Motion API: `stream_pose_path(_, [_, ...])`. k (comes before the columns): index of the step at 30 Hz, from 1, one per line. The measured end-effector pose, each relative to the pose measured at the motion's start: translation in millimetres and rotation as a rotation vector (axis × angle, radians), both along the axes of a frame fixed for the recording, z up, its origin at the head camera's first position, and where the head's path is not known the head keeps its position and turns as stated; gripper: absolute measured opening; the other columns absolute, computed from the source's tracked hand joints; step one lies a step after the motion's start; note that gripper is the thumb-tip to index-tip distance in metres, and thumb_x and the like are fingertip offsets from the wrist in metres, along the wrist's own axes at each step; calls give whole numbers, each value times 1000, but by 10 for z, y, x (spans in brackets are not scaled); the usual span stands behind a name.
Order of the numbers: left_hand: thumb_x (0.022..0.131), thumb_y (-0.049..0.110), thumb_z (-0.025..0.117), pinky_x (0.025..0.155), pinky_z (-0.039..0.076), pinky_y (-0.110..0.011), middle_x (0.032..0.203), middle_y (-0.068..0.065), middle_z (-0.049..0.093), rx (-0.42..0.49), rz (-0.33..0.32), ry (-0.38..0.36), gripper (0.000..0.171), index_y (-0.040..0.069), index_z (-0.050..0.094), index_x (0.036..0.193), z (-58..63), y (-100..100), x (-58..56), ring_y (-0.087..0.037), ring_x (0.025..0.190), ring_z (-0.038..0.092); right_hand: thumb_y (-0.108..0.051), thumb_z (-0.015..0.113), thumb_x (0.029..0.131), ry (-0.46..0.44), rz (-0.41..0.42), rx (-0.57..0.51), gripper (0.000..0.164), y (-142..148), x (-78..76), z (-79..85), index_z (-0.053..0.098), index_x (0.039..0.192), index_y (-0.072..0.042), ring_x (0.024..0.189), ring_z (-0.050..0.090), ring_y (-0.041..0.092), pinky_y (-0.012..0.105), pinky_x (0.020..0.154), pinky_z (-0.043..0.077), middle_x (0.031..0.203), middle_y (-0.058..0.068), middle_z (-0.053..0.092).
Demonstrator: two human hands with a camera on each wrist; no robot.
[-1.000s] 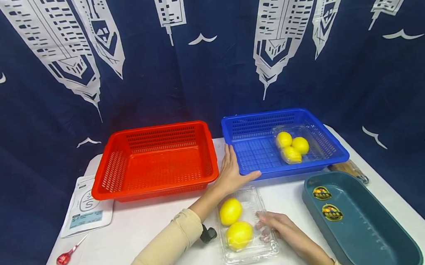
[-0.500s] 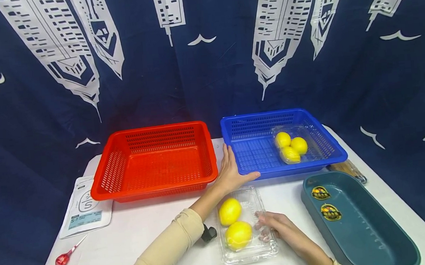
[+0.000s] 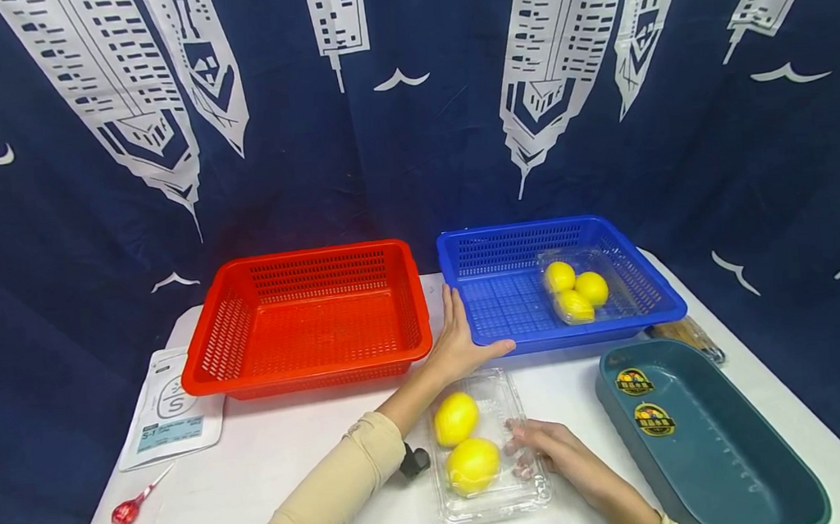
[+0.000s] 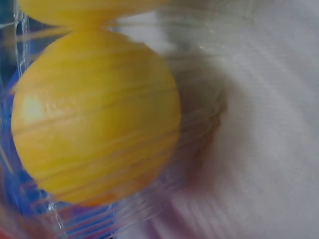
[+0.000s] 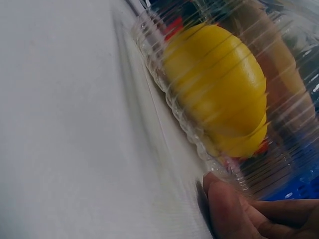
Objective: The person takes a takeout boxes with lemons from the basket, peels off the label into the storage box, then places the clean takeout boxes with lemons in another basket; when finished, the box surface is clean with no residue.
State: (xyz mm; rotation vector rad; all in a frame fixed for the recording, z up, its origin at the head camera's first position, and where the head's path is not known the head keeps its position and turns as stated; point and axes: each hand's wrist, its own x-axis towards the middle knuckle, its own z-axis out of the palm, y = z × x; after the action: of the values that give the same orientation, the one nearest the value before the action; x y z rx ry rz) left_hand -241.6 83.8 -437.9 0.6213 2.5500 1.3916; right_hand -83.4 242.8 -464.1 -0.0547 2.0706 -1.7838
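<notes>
A clear plastic clamshell box (image 3: 496, 503) with two lemons (image 3: 473, 466) inside lies on the white table in front of me. My right hand (image 3: 553, 450) holds its right side, and the right wrist view shows the thumb (image 5: 224, 204) at the box's lower edge. Past the box's far end, my left hand (image 3: 458, 343) spreads its straight fingers and thumb against the front left corner of the blue basket (image 3: 545, 341). One lemon (image 4: 94, 119) fills much of the left wrist view behind ribbed plastic; the left fingers are hidden there.
In the blue basket sits another clear box with three lemons (image 3: 575, 306). A red basket (image 3: 325, 376) stands to its left. Toward the left edge lie a white pouch (image 3: 175, 405) and a red lollipop (image 3: 127, 512). A dark teal tray (image 3: 715, 436) is at the right, near a wooden-looking packaged item (image 3: 681, 333).
</notes>
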Motion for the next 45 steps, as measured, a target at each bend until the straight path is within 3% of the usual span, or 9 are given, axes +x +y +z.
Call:
stream_pose_path(8, [76, 54, 76, 119, 31, -49, 162, 2, -26, 20, -6, -18, 127, 9, -12, 155, 1, 28, -1, -35, 150, 21, -32, 39, 103, -22, -51, 1, 62, 10, 67, 14, 36, 138, 19, 85, 66, 14, 27, 80, 58, 109, 14, 65])
stream_pose_path(15, [75, 53, 78, 120, 28, -50, 163, 0, -23, 35, 20, -25, 127, 9, -9, 156, -16, 12, 6, -34, 150, 19, -34, 41, 102, -60, -90, 13, 63, 24, 146, 34, 38, 138, 18, 84, 66, 15, 27, 78, 58, 106, 11, 66])
stream_pose_path(27, [75, 53, 77, 119, 29, -51, 164, 0, -21, 49, 20, 2, 126, 9, -9, 156, -49, -7, -9, -33, 151, 17, -37, 41, 102, -93, -85, 82, 71, 157, 241, 134, 28, 143, 19, 91, 66, 20, 29, 80, 56, 116, 20, 67])
stream_pose_path(37, [75, 53, 78, 120, 28, -50, 163, 1, -22, 64, 19, 1, 127, 10, -10, 156, -39, 5, -5, -33, 151, 17, -39, 41, 102, -120, -94, 253, 67, 318, 310, 366, 36, 142, 16, 104, 63, 22, 44, 87, 55, 126, 23, 62])
stream_pose_path(39, [75, 52, 78, 121, 27, -49, 163, 0, -22, 67, 21, 5, 127, 9, -10, 156, -41, 14, -7, -32, 152, 15, -37, 42, 102, -107, -90, 255, 67, 352, 331, 435, 35, 141, 17, 109, 62, 25, 44, 89, 56, 132, 29, 57])
stream_pose_path(45, [75, 51, 78, 121, 25, -49, 163, 1, -22, 78, 31, -5, 126, 10, -10, 156, -52, 24, 0, -30, 153, 11, -32, 41, 101, -42, -55, 278, 54, 506, 344, 668, 53, 130, 12, 117, 57, 27, 41, 86, 57, 149, 36, 33])
